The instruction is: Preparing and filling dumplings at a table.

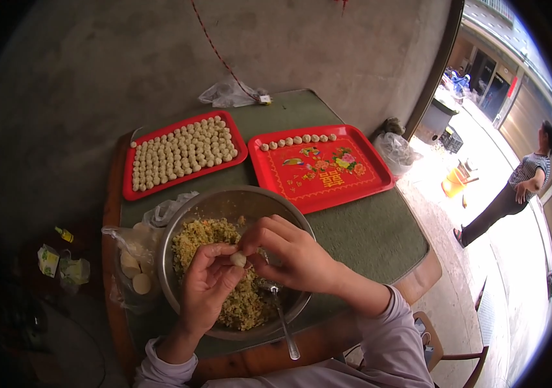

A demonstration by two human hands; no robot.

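Observation:
Over a big steel bowl (170, 284), my left hand (208, 284) holds a small pale round dumpling (238, 259) between thumb and fingers. My right hand (294, 253) has its fingertips pinched at the top edge of that same dumpling. Yellow-green chopped filling (243, 309) lies in the bowl below both hands. A metal spoon (284, 326) rests in the filling, its handle leaning over the near rim. Beside the bowl on the left, a clear plastic bag (121, 238) holds several pale round dough wrappers (141, 283).
Beyond the bowl, one red tray (240, 139) bears rows of round dumplings; another red tray (276, 184) has a single row along its far edge. The green-topped table (360, 226) has a wooden rim. Right of it stand a chair (428, 330) and, outside, a person (515, 184).

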